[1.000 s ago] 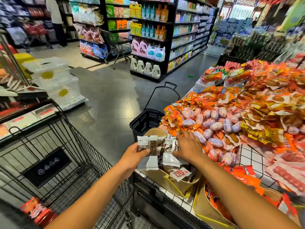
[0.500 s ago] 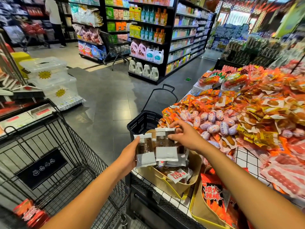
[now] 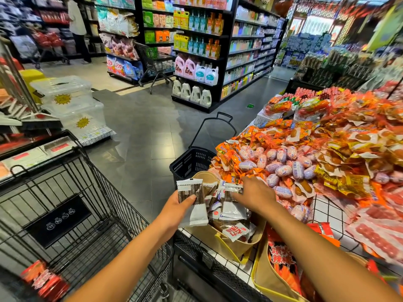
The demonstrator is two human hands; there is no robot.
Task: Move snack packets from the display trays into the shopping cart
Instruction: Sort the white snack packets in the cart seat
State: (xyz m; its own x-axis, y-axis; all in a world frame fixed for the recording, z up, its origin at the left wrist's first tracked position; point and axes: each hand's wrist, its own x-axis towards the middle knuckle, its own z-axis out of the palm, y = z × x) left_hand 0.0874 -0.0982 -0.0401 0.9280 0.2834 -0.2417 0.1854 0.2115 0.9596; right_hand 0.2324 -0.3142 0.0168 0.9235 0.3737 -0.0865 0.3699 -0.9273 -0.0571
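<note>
The left hand (image 3: pixel 176 211) gripped brown-and-white snack packets (image 3: pixel 192 194) over the tan display tray (image 3: pixel 237 247). The right hand (image 3: pixel 256 195) pinched a further packet (image 3: pixel 232 188) at its 9 o'clock. The shopping cart (image 3: pixel 91 192) stood at the tray's 9 o'clock, holding red packets (image 3: pixel 45 280).

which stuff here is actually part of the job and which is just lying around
Part of the job:
left hand, gripping brown-and-white packets
right hand, at the tan tub of packets
shopping cart, red packets inside

Just lying about:
black basket
clear storage boxes
detergent jugs
second cart
</note>
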